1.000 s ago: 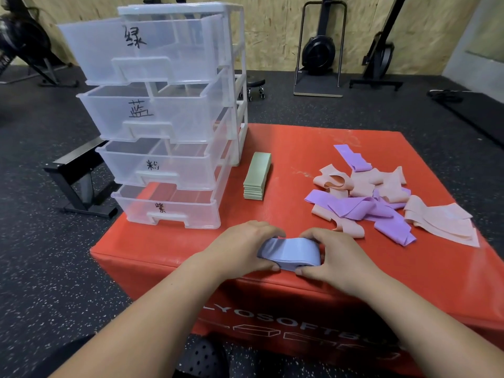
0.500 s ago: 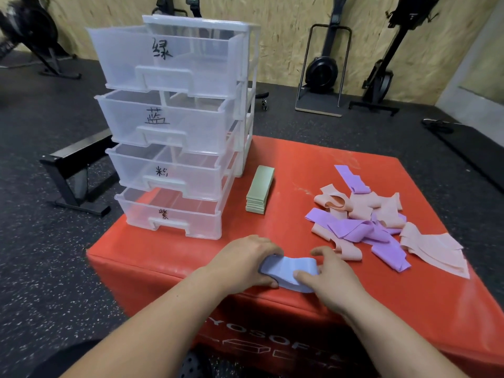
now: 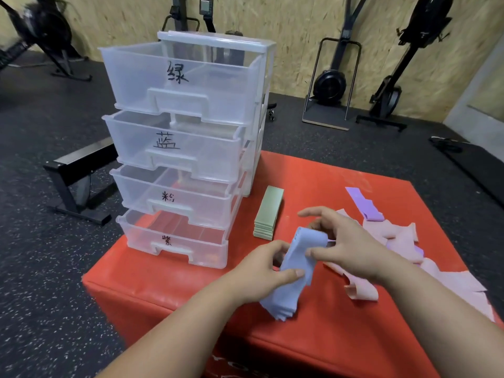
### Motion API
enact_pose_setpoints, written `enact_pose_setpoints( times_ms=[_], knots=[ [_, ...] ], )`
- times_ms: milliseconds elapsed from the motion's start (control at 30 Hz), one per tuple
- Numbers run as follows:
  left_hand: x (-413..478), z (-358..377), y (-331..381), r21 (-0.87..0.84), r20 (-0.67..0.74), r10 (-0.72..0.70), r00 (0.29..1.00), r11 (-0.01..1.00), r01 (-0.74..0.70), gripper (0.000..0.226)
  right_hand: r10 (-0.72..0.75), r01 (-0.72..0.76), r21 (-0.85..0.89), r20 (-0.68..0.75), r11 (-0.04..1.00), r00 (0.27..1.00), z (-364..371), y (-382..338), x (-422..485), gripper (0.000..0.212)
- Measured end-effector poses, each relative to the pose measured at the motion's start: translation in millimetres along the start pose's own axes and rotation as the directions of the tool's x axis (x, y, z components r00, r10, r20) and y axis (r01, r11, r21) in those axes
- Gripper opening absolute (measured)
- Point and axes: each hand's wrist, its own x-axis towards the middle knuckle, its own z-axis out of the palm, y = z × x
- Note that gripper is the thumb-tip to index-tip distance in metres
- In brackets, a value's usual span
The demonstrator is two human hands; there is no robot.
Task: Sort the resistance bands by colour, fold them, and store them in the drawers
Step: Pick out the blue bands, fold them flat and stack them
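A folded stack of light blue bands (image 3: 293, 279) is lifted off the red box (image 3: 174, 293), tilted on end. My left hand (image 3: 261, 271) grips its middle from the left, thumb across the front. My right hand (image 3: 346, 241) pinches its upper end from the right. A clear plastic drawer unit (image 3: 185, 148) with four pulled-out, hand-labelled drawers stands at the box's left rear. A neat stack of folded green bands (image 3: 268, 212) lies beside it. Loose pink bands (image 3: 403, 233) and purple bands (image 3: 365, 205) lie in a heap on the right, partly hidden by my right arm.
The red box stands on a dark speckled gym floor. A black metal bench frame (image 3: 79, 184) is on the floor to the left. Exercise machines (image 3: 330, 83) line the wooden back wall.
Both hands have lifted the blue bands off the box's front edge and turned the stack upright. The camera view has shifted closer to the drawers.
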Motion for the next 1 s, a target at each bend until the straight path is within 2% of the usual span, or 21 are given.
enact_pose_setpoints(
  times_ms=[100,233,367,500,567,633,767,867,1000],
  knots=[
    [22,9,0,-0.094,-0.074,-0.107,0.991,0.991,0.100,0.040,0.030,-0.030,0.072,0.003,0.997,1.000,-18,14,35,0.068],
    [47,23,-1,-0.038,-0.181,-0.201,0.963,0.980,0.197,0.046,0.136,-0.135,0.157,0.005,0.978,0.991,-31,37,76,0.060],
    [69,34,2,0.003,-0.222,-0.264,0.939,0.962,0.271,0.061,0.191,-0.182,0.217,-0.022,0.959,0.981,-33,74,116,0.059],
    [88,44,3,-0.015,-0.197,-0.283,0.939,0.958,0.285,0.058,0.244,-0.219,0.298,-0.049,0.929,0.969,-36,105,150,0.059],
    [95,49,4,0.021,-0.260,-0.260,0.930,0.961,0.274,0.056,0.258,-0.234,0.284,-0.049,0.930,0.965,-37,115,165,0.059],
    [100,56,3,0.096,-0.292,-0.218,0.931,0.962,0.255,0.069,0.258,-0.237,0.269,-0.048,0.934,0.965,-38,123,176,0.058],
    [104,69,2,0.261,-0.257,-0.171,0.951,0.935,0.238,0.069,0.241,-0.225,0.185,-0.068,0.957,0.968,-38,143,189,0.060],
    [107,74,0,0.315,-0.258,-0.174,0.951,0.915,0.253,0.074,0.207,-0.194,0.115,-0.108,0.974,0.972,-34,148,188,0.059],
    [105,76,3,0.388,-0.257,-0.171,0.951,0.883,0.263,0.077,0.076,-0.104,-0.140,-0.186,0.985,0.979,-30,146,184,0.055]
  ],
)
